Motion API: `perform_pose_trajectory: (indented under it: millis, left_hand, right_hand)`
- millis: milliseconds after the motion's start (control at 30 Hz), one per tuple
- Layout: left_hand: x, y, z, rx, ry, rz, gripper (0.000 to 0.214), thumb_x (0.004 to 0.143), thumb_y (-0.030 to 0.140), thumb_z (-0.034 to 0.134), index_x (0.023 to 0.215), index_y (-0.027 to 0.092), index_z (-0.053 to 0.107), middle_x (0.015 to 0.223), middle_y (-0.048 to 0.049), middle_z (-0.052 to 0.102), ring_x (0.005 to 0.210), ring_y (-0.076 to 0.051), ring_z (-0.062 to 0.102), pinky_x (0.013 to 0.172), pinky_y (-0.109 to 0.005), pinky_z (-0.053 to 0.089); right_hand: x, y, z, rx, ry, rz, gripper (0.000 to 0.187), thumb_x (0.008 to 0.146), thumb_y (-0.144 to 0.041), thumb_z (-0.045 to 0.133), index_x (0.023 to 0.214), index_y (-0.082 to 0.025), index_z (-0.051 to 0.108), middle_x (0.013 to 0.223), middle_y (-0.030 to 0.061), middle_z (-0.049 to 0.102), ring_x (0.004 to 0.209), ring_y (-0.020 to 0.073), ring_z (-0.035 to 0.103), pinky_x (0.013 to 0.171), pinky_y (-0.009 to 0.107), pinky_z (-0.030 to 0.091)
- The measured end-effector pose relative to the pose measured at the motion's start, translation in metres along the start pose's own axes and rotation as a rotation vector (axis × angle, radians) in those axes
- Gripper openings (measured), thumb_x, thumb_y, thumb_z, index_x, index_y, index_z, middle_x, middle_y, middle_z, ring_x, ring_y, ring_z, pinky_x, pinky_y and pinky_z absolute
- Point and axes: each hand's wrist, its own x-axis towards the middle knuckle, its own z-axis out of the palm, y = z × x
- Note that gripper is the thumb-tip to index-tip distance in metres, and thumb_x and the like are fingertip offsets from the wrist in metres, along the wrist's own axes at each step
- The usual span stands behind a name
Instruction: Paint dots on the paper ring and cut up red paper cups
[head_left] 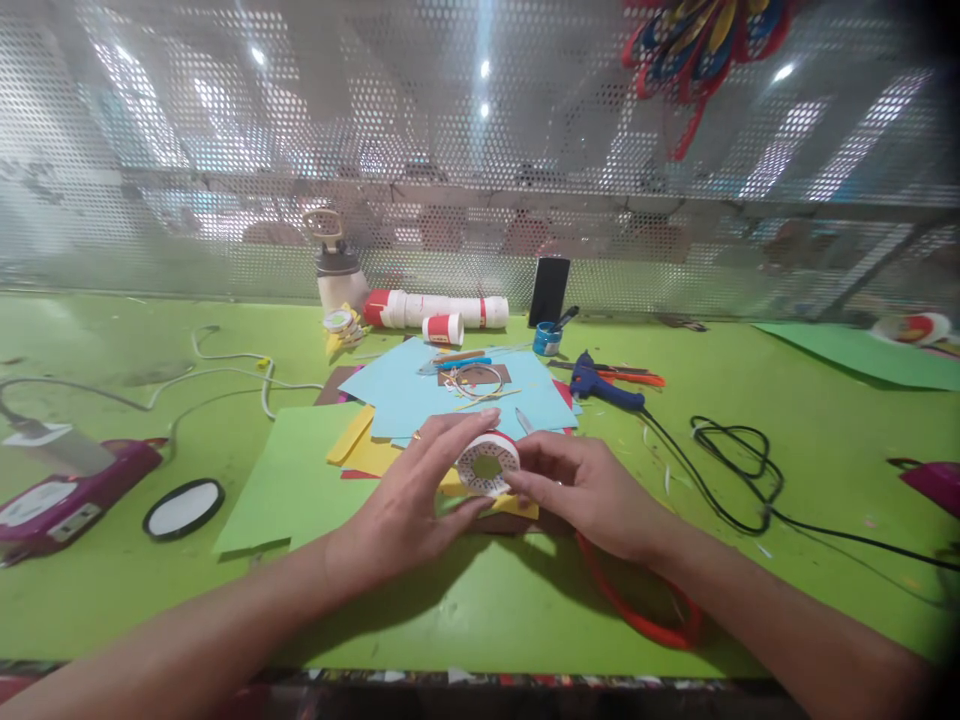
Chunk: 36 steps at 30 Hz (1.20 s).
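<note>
White ring (pixel 487 447) sits just below frame centre, between both hands. Left hand (pixel 409 490) holds it, fingers above, thumb below; right hand (pixel 600 495) pinches its right edge.

Green table (pixel 450 610) | glue gun (pixel 604 387) | power strip (pixel 84 502) | right-edge purple object (pixel 934 486), identity unclear

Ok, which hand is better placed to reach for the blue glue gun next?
Probably the right hand: the blue glue gun lies beyond it, farther from the left hand. Both hands are on the white ring.
</note>
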Motion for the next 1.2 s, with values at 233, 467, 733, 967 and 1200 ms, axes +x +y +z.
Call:
perform_pose_trajectory:
  millis: [233,467,733,967,1200]
  left_hand:
    - [-0.003,-0.002,0.000,0.047,0.004,-0.118,0.070,0.088,0.020,0.065,0.149,0.029,0.030,0.138,-0.0114,0.049,0.124,-0.025,0.052,0.103,-0.040,0.047]
    - [-0.005,-0.004,0.003,0.136,0.032,-0.118,0.066,0.089,0.026,0.065,0.146,0.027,0.032,0.134,-0.0126,0.053,0.121,-0.026,0.055,0.100,-0.043,0.050]
    - [-0.005,-0.002,0.002,0.129,0.011,-0.074,0.066,0.090,0.024,0.064,0.147,0.024,0.033,0.140,-0.0135,0.052,0.128,-0.026,0.052,0.107,-0.043,0.048]
    - [-0.004,-0.001,0.005,0.141,0.010,0.000,0.071,0.088,0.017,0.064,0.150,0.025,0.030,0.146,-0.0134,0.049,0.136,-0.025,0.046,0.112,-0.043,0.043]
    - [-0.003,0.000,0.006,0.152,0.014,0.005,0.071,0.086,0.014,0.064,0.149,0.024,0.031,0.143,-0.0133,0.051,0.135,-0.025,0.047,0.111,-0.042,0.044]
  right_hand:
    - [0.005,0.000,0.004,0.191,0.047,0.136,0.032,0.078,-0.045,0.073,0.085,-0.015,0.065,0.072,0.0014,0.068,0.065,0.0147,0.066,0.066,0.028,0.054]
    - [0.005,0.007,0.015,0.267,0.093,0.134,0.027,0.074,-0.039,0.076,0.081,-0.016,0.064,0.074,0.0012,0.068,0.067,0.0146,0.065,0.067,0.029,0.053]
    - [0.000,0.000,0.019,0.097,0.183,0.000,0.012,0.077,-0.025,0.073,0.077,-0.015,0.066,0.072,0.0010,0.066,0.067,0.0138,0.058,0.065,0.027,0.046]
    - [-0.003,-0.001,0.021,0.064,0.151,-0.070,0.012,0.080,-0.022,0.069,0.089,-0.014,0.068,0.079,0.0020,0.068,0.073,0.0155,0.061,0.070,0.027,0.048]
    - [-0.004,0.000,0.026,0.167,0.065,-0.022,0.019,0.081,-0.025,0.068,0.095,-0.012,0.068,0.087,0.0060,0.069,0.081,0.0192,0.064,0.076,0.032,0.052]
